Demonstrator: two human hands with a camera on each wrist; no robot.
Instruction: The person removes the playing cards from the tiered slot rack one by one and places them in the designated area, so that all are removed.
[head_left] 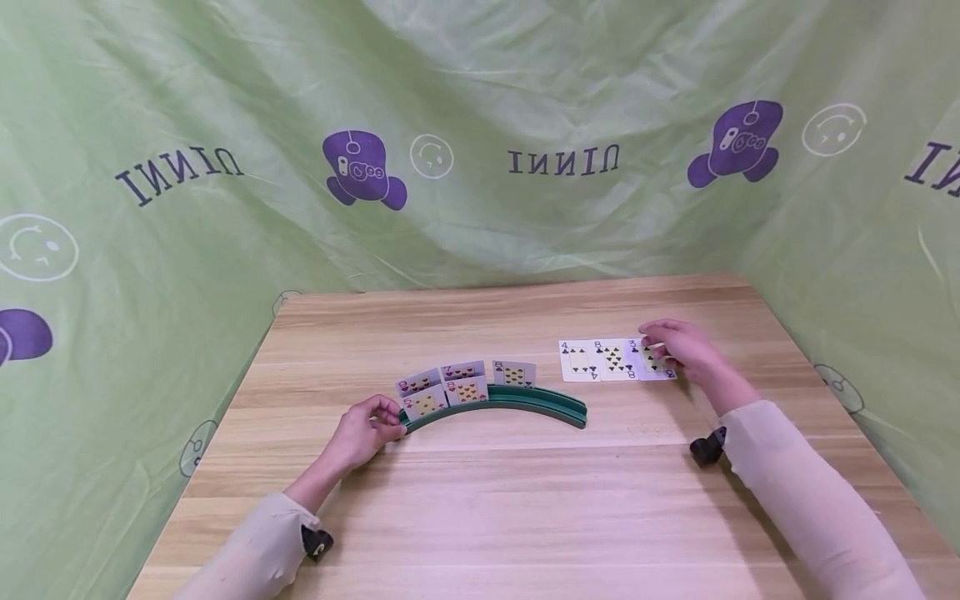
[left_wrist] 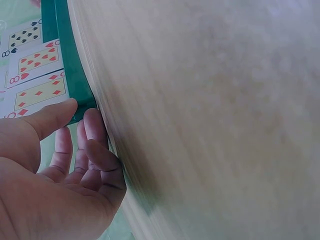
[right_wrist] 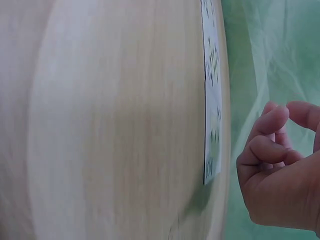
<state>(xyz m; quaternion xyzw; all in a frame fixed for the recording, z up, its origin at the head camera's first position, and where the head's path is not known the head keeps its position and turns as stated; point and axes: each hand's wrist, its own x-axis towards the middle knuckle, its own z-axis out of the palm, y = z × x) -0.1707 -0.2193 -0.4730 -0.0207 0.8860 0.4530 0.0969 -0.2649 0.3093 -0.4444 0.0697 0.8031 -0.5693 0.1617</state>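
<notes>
Left fingers pinch the green rack by one end; empty right fingers half-curl over club cards.

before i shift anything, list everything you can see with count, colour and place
curved card holder: 1, green, on the table
red-suited playing cards: 4, white with red pips, two rows in the holder's left part
8 of spades: 1, white with black pips, right of those, in the holder
loose black-suited cards: 3, white, in a row right of the holder
table: 1, wood-brown, beneath everything
printed cloth backdrop: count unclear, green, around the table
wrist cameras: 2, black, at the cuffs
sleeves: 2, off-white, on the forearms
left hand: 1, bare, pinching the holder's left end
right hand: 1, bare, at the loose row's right end
</notes>
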